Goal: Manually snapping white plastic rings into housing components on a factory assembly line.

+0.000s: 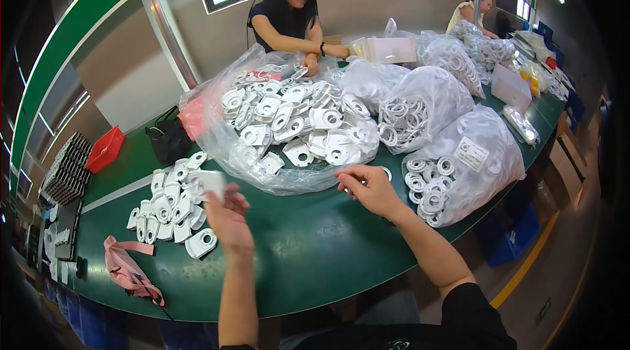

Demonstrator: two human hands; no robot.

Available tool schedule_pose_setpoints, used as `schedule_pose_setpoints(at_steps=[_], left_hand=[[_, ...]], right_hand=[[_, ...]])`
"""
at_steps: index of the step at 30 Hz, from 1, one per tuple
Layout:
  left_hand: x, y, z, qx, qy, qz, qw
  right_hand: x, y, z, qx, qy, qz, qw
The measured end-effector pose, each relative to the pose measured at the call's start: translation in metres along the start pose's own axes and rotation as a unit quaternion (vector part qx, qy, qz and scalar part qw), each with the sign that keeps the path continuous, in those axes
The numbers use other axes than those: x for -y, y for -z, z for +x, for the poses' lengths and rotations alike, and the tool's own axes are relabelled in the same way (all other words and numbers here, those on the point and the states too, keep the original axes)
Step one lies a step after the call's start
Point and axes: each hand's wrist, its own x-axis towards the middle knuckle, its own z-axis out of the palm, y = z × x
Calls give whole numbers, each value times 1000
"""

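Observation:
My left hand (228, 220) is closed on a white plastic part (211, 183), both slightly smeared by motion, over the right edge of a loose pile of white plastic parts (172, 200). These are flat pieces with a round hole at one end. My right hand (371, 191) is raised above the table, thumb and fingers drawn together; what they hold, if anything, is too small to name. Just behind that hand lies a white ring (387, 173). Ahead of both hands, a big open clear plastic bag (262, 182) spreads out, full of similar white parts (298, 123).
Clear bags of white rings (430, 192) stand on the green table (295, 245) at right. A pink strap (128, 268), a black bag (169, 140) and a red bin (105, 150) are at left. Across the table a person (289, 21) handles parts; another sits farther right.

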Motion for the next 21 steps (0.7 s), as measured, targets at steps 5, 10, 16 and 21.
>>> schedule_pose_setpoints(at_steps=[5,10,16,21], left_hand=[[-20,7,23,-95,20,5,995],[0,-53,30,108,9,301,947],[74,-100,54,402,-280,578,652],[113,-109,58,504,-259,616,547]], right_hand=[[-3,9,3,-57,10,29,998],[-8,38,5,-102,39,-117,987],[-9,76,0,100,-81,-305,944],[-15,93,-8,214,-143,-262,930]])
